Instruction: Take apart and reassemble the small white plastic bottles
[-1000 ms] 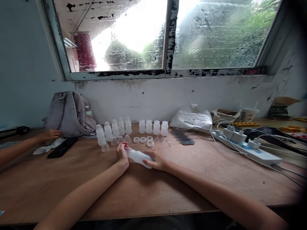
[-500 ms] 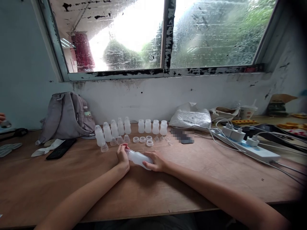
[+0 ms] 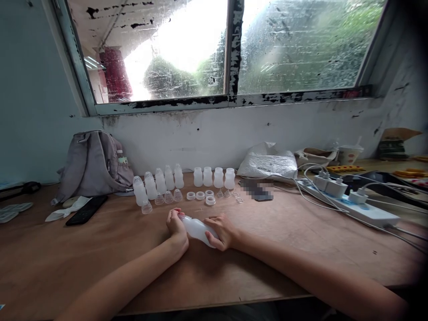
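Observation:
Between my two hands lies a translucent white baby bottle [image 3: 198, 230], tilted on its side above the table. The fingers of my left hand [image 3: 176, 225] wrap round its top end and hide most of it. My right hand [image 3: 223, 232] grips the bottle's base, thumb in front and fingers behind. Beyond them stands a row of capped bottles [image 3: 160, 181] at the left, and several open bottles [image 3: 218, 178] stand to the right. White screw rings [image 3: 200, 195], clear caps [image 3: 169, 196] and small clear teats [image 3: 228, 194] sit in front of these rows.
A grey backpack [image 3: 95, 167] leans on the wall at left, with a black phone [image 3: 87, 210] and a tissue [image 3: 67, 209] before it. A silvery plastic bag [image 3: 268, 162] is at the back. To the right, a power strip [image 3: 361, 209] with plugs trails cables across the wooden table [image 3: 301, 240].
Both hands and the bottle have shifted slightly right and nearer to me. The bottle stays in both hands. At the far left, another person's hand has left the view.

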Demonstrator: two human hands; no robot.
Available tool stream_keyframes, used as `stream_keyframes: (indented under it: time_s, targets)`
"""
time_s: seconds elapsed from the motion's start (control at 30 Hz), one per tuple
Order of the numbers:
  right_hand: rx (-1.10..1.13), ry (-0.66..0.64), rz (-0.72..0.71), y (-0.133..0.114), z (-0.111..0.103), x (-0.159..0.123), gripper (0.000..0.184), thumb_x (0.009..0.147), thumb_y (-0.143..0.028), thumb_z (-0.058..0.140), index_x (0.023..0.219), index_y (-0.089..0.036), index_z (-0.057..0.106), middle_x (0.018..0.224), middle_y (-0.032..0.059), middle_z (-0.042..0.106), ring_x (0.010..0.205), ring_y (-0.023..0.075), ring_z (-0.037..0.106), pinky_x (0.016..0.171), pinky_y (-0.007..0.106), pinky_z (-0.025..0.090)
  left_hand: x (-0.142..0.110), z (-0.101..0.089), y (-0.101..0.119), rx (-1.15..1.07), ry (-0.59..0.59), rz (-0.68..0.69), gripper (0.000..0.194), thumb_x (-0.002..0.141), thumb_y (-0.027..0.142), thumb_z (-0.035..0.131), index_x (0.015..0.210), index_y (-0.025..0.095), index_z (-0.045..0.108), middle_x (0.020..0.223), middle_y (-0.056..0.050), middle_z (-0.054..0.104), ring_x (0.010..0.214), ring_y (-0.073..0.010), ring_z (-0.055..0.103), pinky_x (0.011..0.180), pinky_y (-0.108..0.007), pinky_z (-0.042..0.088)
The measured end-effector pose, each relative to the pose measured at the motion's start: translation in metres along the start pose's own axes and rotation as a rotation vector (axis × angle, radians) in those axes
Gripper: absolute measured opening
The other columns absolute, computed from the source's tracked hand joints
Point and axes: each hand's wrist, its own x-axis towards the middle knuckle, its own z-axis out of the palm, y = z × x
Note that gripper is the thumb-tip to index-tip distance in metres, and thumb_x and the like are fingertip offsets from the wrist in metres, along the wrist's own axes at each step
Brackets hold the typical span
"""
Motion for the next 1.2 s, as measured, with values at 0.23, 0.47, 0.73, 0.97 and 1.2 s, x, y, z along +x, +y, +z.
stream_keyframes:
  time_s: [0.23, 0.47, 0.73, 0.97, 1.2]
  targets:
    - [0.045, 0.039, -0.055, 0.006, 0.001, 0.0, 0.022, 0.074, -0.032, 0.029, 0.061, -0.019, 0.042, 0.052, 0.0035, 0.049, 0.046, 0.0138, 0.043, 0.044, 0.026, 0.03, -0.004, 0.001, -0.001, 0.005, 0.021, -0.037, 0.008, 0.06, 0.023, 0.041, 0.062, 0.019, 0.048, 0.057, 0.002, 0.047, 0.05, -0.0114, 0.045, 0.05, -0.024, 0.036]
    - [0.064, 0.029, -0.066, 0.011, 0.004, -0.004, 0.021, 0.075, -0.032, 0.029, 0.062, -0.019, 0.042, 0.053, 0.003, 0.048, 0.046, 0.0134, 0.042, 0.044, 0.026, 0.03, -0.008, 0.0, -0.005, 0.055, 0.0, 0.056, 0.011, 0.063, 0.024, 0.039, 0.06, 0.018, 0.048, 0.056, 0.002, 0.046, 0.051, -0.0109, 0.044, 0.05, -0.023, 0.036]
    - [0.111, 0.167, 0.176, 0.026, 0.001, 0.0, 0.025, 0.084, -0.031, 0.028, 0.093, -0.016, 0.048, 0.076, 0.0057, 0.057, 0.066, 0.016, 0.053, 0.061, 0.026, 0.039, 0.017, 0.031, 0.05, 0.277, -0.531, 0.233, 0.018, 0.071, 0.035, 0.046, 0.079, 0.019, 0.051, 0.068, 0.001, 0.05, 0.057, -0.0105, 0.047, 0.049, -0.02, 0.037]
    - [0.211, 0.347, 0.462, 0.035, -0.001, 0.014, 0.03, 0.09, -0.032, 0.019, 0.099, -0.017, 0.043, 0.083, 0.0052, 0.055, 0.072, 0.0162, 0.053, 0.066, 0.027, 0.04, 0.032, 0.066, 0.119, 0.424, -0.886, 0.021, 0.038, 0.062, 0.043, 0.064, 0.085, 0.014, 0.056, 0.079, -0.008, 0.058, 0.069, -0.0175, 0.056, 0.063, -0.03, 0.046]
    - [0.34, 0.365, 0.538, 0.06, 0.005, 0.017, 0.032, 0.088, -0.038, 0.029, 0.109, -0.017, 0.038, 0.083, 0.0043, 0.054, 0.072, 0.0147, 0.053, 0.067, 0.027, 0.042, 0.051, 0.102, 0.139, 0.861, -0.829, 0.596, 0.029, 0.06, 0.04, 0.065, 0.076, 0.015, 0.065, 0.081, -0.007, 0.064, 0.079, -0.0202, 0.055, 0.068, -0.027, 0.042]
